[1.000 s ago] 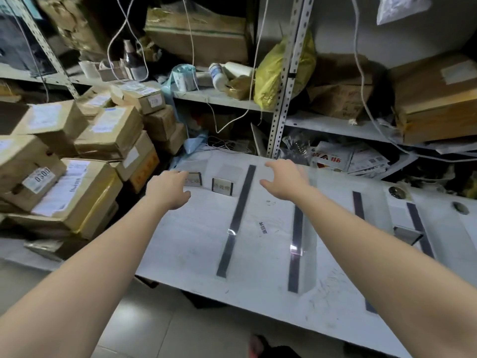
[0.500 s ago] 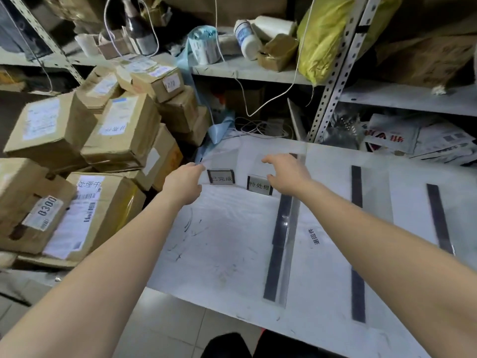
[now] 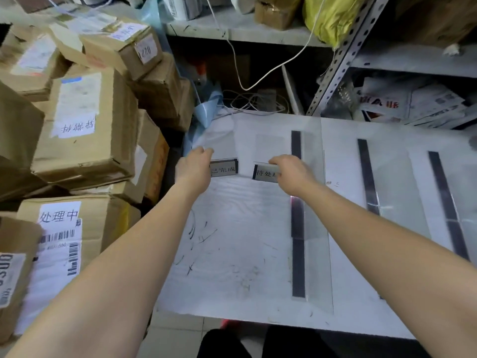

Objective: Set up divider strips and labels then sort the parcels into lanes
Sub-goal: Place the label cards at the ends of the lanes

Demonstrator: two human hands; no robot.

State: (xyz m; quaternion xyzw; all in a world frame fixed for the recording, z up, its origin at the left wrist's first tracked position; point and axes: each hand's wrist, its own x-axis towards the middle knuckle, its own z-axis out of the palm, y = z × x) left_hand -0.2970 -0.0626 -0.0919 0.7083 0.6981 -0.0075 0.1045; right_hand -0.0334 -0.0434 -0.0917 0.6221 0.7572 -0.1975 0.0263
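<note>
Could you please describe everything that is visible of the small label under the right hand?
The label is a small pale rectangle with dark printed Chinese characters and a dark band at its left end; it looks like glossy plastic. It sits slightly tilted on the white table, left of a dark divider strip. The right hand covers its right end, fingers curled over its upper edge, hiding the last character.

Left hand [image 3: 193, 170] around one label holder [image 3: 225, 169], right hand [image 3: 293, 174] seemingly around second holder [image 3: 265, 173], on table [image 3: 232, 259].
</note>
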